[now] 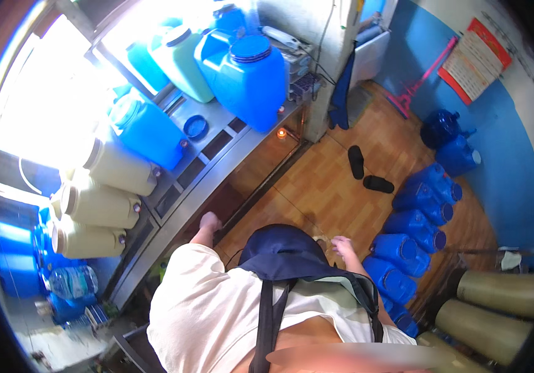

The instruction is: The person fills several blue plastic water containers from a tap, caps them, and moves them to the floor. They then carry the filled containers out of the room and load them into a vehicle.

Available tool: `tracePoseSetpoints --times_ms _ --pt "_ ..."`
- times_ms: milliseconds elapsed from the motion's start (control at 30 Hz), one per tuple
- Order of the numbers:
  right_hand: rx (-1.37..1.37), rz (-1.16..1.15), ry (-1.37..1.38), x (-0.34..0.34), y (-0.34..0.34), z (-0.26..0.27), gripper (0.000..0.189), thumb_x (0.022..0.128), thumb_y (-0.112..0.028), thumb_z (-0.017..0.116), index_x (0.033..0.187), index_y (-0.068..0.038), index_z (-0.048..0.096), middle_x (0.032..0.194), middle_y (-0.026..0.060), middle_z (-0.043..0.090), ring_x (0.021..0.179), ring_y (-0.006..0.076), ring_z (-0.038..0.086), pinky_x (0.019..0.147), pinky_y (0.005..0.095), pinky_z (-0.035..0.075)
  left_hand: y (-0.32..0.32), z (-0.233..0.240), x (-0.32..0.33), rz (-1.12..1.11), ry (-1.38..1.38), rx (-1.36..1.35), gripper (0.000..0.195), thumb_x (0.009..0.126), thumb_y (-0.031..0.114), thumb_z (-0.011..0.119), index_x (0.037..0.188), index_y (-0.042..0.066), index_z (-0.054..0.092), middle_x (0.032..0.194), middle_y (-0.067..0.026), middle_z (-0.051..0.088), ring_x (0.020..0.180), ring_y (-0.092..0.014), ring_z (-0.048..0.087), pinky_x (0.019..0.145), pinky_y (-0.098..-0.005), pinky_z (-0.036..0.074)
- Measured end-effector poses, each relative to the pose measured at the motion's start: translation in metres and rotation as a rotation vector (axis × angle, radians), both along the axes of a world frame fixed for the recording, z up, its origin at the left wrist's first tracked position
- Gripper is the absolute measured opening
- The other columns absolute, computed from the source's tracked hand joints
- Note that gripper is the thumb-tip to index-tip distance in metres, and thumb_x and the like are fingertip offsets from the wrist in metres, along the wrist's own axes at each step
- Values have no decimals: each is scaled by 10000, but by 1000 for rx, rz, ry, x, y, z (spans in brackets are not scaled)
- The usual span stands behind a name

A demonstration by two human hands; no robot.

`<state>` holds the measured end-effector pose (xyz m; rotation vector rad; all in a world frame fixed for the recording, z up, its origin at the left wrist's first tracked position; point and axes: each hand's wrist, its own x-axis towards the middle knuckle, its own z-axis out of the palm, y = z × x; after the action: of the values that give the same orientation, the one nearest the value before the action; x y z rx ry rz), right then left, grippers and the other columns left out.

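Observation:
My left hand (210, 221), out over the dark lower part beneath the metal counter's front edge, looks empty, though blur hides its fingers. To the right of my dark apron (285, 247), my right hand (343, 245) hangs above the wood-patterned floor with its fingers apart and nothing in it. Blue jerrycans (395, 279) stand on the floor beside my right arm. On the metal counter (164, 205) are large blue containers (248, 79), a pale green one (185, 65), several cream-coloured ones (101, 203) with small taps, and a round blue lid (196, 127).
Black slippers (356, 162) lie on the floor. A pink squeegee (404, 100) leans near the blue wall, with dark blue water bottles (440, 128) below it. Large tan cylinders (486, 317) are at the lower right. Water bottles (72, 282) stand at the left.

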<state>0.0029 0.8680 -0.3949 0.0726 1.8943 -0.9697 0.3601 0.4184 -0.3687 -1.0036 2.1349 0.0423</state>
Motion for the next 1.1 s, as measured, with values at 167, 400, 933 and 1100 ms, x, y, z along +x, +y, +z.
tracePoseSetpoints --times_ms 167,400,933,1100 --pt "10 139 -66 -27 -37 20 434 830 -249 738 1208 -44 684 983 72 715 741 185 634 554 312 482 63 46 65 777 117 125 580 641 379 910 1070 28 741 1168 -145 719 1078 -332 686 900 -417 554" --pt "-123 483 326 -97 -83 54 419 790 -276 779 1121 -22 734 977 124 746 893 215 695 779 341 547 138 49 23 915 391 103 511 723 407 849 1080 64 725 1157 -138 707 1114 -325 653 961 -470 487" --pt "-1051 881 1148 -104 -318 309 279 811 -180 742 1080 -106 729 1450 196 494 1368 435 410 1121 486 372 3 226 -176 554 1551 2 385 834 156 788 1194 73 681 1148 -78 708 1065 -188 674 896 -357 532" --pt "-1277 1086 1385 -94 -449 433 342 822 -238 764 1135 -112 707 1496 219 430 1392 472 373 1144 530 331 -132 271 -203 503 1778 -279 532 816 136 793 1313 100 606 1346 -113 599 1161 -241 644 913 -352 528"
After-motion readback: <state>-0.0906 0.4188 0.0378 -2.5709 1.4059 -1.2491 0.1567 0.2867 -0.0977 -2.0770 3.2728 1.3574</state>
